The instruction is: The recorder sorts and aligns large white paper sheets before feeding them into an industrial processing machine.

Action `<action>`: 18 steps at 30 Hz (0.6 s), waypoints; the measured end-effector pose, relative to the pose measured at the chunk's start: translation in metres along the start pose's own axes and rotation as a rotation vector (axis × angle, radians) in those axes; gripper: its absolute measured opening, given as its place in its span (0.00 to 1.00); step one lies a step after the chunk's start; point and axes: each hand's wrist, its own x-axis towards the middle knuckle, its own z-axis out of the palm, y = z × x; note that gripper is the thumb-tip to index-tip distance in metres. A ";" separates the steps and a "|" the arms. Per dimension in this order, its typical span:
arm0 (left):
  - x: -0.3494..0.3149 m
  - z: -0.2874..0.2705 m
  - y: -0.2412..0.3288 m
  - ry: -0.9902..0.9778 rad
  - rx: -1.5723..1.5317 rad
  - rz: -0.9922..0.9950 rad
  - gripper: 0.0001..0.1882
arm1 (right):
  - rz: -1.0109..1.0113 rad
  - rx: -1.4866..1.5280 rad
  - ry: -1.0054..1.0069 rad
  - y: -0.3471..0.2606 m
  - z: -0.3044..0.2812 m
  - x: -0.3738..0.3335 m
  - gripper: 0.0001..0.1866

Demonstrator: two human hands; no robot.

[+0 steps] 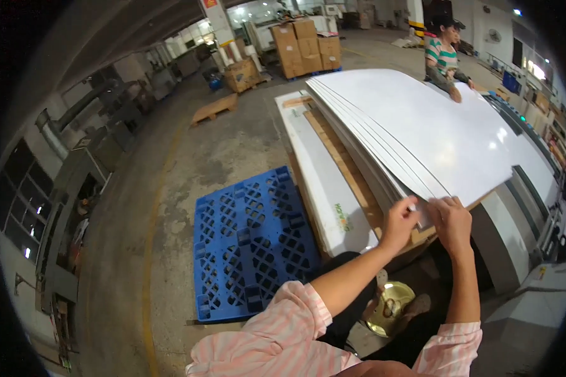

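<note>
**Two hands at near edge of white sheet stack, co-worker at far end**

Head view, only view. Stack of large white sheets (409,119) lies on a brown support (341,154), covering most of it; a strip of the support shows along its left edge. Upper sheets sit fanned out toward the left edge, top surface glossy.

Left hand (398,224) is at the near-left corner of the support, by the sheet ends: fingertips drawn together, thumb close to them. Cannot tell if a sheet is pinched there. Right hand (453,221) is just right of it at the near edge, fingers bent onto the top sheet's edge, thumb hidden; cannot tell if it grips. Both forearms come up from below, in pink striped sleeves (456,345).

Co-worker in a green-striped top (443,58) stands by the far-right corner of the support, a gloved-looking or bare hand (455,94) at the top sheet, unclear if pressing.

Long white slab (321,182) runs beside the support's left edge. Blue plastic pallet (244,236) lies on the floor left of that slab's near end. Farther off: low wooden pallet (215,109), stacked cardboard boxes (305,50).
</note>
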 end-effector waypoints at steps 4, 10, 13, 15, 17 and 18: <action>0.006 -0.009 0.015 0.142 -0.414 -0.218 0.32 | 0.052 -0.115 0.051 0.000 0.014 0.006 0.06; 0.010 -0.011 0.012 0.043 -0.412 -0.262 0.28 | 0.171 0.063 -0.017 -0.001 -0.001 0.007 0.11; 0.007 -0.010 0.016 0.026 -0.433 -0.266 0.27 | 0.238 0.121 -0.076 -0.009 -0.010 0.006 0.12; 0.005 -0.009 0.016 0.008 -0.422 -0.245 0.28 | 0.168 0.134 -0.045 -0.014 -0.011 0.004 0.15; 0.004 -0.006 0.016 0.019 -0.417 -0.243 0.29 | 0.151 0.108 -0.020 -0.014 -0.012 0.003 0.16; 0.004 -0.006 0.016 0.031 -0.408 -0.242 0.29 | 0.136 0.086 0.005 -0.014 -0.011 0.003 0.18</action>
